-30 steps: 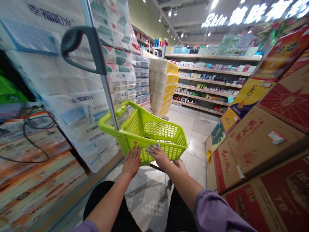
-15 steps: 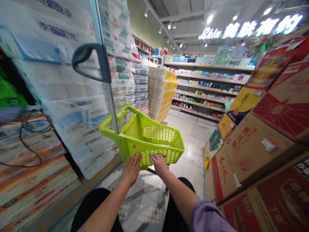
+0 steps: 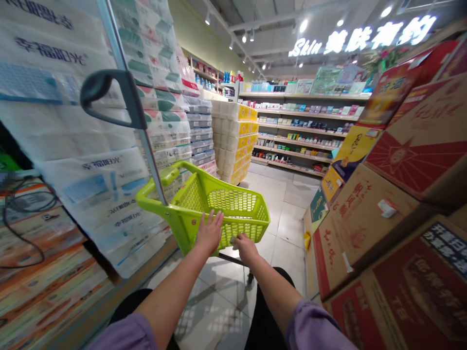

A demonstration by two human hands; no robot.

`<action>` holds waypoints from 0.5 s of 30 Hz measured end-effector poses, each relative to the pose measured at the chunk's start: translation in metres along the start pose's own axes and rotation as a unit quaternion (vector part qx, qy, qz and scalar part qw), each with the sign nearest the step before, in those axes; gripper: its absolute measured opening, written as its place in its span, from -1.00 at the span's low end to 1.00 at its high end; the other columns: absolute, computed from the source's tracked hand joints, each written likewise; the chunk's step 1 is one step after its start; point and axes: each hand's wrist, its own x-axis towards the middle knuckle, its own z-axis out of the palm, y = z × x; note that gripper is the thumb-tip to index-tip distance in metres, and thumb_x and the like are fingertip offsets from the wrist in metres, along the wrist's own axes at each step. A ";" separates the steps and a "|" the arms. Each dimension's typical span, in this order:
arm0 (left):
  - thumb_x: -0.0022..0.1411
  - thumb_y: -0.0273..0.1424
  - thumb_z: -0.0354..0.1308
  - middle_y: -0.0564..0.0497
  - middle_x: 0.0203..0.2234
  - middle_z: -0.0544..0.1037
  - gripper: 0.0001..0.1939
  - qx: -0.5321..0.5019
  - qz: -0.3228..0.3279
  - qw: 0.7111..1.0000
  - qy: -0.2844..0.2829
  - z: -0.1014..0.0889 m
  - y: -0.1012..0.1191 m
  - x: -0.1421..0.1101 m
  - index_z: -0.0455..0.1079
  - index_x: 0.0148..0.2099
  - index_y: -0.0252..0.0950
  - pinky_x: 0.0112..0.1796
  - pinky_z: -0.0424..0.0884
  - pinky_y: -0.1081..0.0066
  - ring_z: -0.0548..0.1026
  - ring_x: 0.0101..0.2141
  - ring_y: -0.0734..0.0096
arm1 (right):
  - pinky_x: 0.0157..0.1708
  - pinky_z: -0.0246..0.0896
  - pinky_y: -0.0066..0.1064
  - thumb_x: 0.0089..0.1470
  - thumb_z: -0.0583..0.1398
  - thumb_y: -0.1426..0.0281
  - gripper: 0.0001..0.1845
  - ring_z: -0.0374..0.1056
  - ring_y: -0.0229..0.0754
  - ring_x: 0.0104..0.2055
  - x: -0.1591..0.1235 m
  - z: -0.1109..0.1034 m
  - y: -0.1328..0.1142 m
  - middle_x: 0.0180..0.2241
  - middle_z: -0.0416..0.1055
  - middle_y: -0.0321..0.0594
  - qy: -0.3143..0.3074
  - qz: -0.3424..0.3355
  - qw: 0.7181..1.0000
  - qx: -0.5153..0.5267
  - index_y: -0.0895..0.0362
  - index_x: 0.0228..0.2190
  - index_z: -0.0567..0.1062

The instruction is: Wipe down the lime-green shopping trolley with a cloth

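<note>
A lime-green shopping basket cart (image 3: 180, 231) with perforated walls stands tilted in front of me. Its long metal pole carries a dark grey handle (image 3: 136, 99). My left hand (image 3: 209, 233) lies with fingers stretched out against the upper side wall, fingertips at the rim. Lower on that same wall is my right hand (image 3: 247, 248), its fingers curled round a small greyish crumpled cloth (image 3: 234, 241) pressed near the holes. Most of the cloth is hidden under the fingers. Inside the basket I see no goods.
Plastic-wrapped tissue packs (image 3: 98, 165) are stacked close on the left, above orange packs with a black cable (image 3: 27, 238). Cardboard boxes (image 3: 365, 214) rise on the right. Farther back stand yellow-and-white paper packs (image 3: 237, 136) and stocked shelves (image 3: 306, 116). Tiled floor (image 3: 284, 223) runs between.
My left hand has slid up the side wall to the rim. The right hand has moved slightly lower with the cloth. The cart and surroundings have shifted left in view.
</note>
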 end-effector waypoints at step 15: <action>0.22 -0.38 -0.04 -0.09 0.15 0.37 -0.48 -0.026 0.001 1.000 0.007 -0.021 0.007 -0.027 0.23 0.23 -0.28 0.23 -0.17 -0.12 0.11 0.24 0.00 | 0.07 0.07 -0.19 0.11 0.04 0.53 -0.47 0.23 -0.06 0.04 0.027 -0.062 -0.032 0.03 0.37 -0.12 -0.007 0.061 0.998 0.014 0.03 0.12 0.32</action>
